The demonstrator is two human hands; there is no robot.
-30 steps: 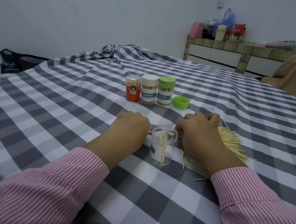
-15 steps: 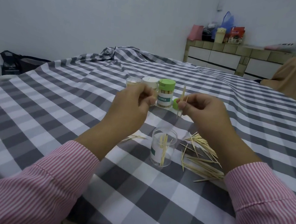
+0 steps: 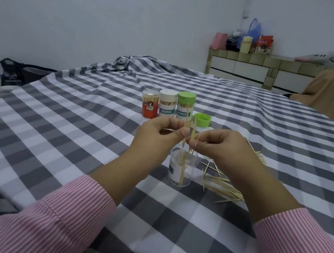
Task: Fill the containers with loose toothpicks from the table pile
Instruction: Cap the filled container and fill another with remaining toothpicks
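A checked tabletop (image 3: 73, 133) carries the work: three capped containers (image 3: 166, 105) at 12 o'clock of the hands, a loose green lid (image 3: 201, 119) just beside them, and the toothpick pile (image 3: 223, 184) at 4 o'clock of the open clear jar (image 3: 181, 168). Above the jar's mouth, the left hand (image 3: 157, 138) and right hand (image 3: 221, 148) each pinch a few upright toothpicks (image 3: 189, 130) between curled fingers. Done well, the points would be evened, kept vertical, lowered inside the rim, then released, lest any catch the edge and spill.
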